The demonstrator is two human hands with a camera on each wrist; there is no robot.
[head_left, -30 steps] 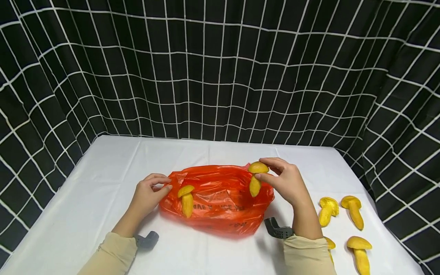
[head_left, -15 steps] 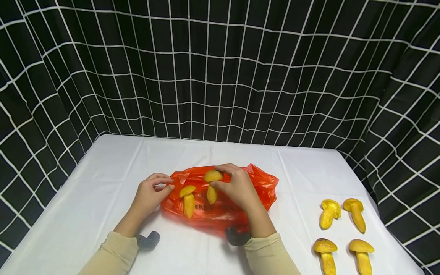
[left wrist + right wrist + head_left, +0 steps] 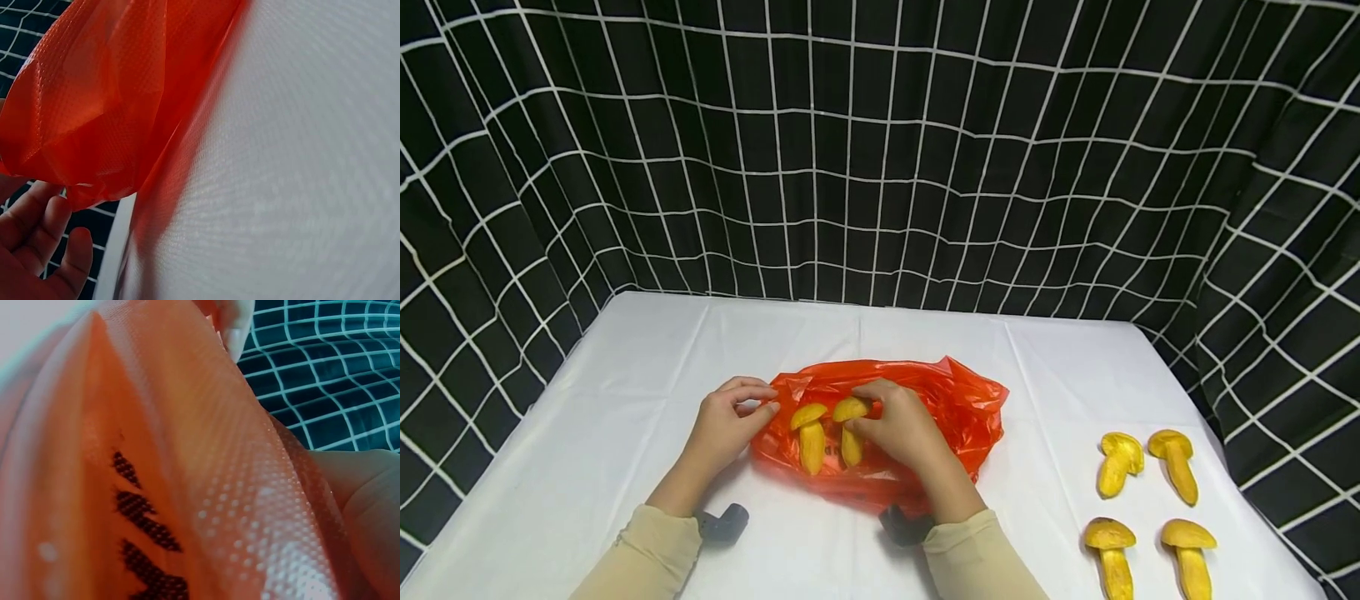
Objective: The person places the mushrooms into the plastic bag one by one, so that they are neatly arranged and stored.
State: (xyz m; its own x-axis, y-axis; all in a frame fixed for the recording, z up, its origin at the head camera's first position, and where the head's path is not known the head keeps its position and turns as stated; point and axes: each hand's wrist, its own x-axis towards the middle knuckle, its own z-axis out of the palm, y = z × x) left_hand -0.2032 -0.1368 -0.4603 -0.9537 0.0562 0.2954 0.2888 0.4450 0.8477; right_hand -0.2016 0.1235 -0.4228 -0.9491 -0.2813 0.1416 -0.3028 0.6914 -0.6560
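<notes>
L hand [image 3: 730, 423]: yours is at the red bag's [image 3: 966, 400] left edge, fingers bent, can't tell if pinching plastic
R hand [image 3: 901, 427]: you've got thumb + fingers pinching a yellow mushroom [image 3: 851, 448] nr the cap, bag's left half
2nd mushroom [image 3: 811, 443]: w/in the bag's outline, just left of yours
other 4 mushrooms [image 3: 1172, 462]: right side of white table [image 3: 647, 400], well apart from bag, 2 far, 2 near

The left hand [image 3: 727, 423] and right hand [image 3: 898, 427] angle inward toward each other — both bent into a pinch.
</notes>
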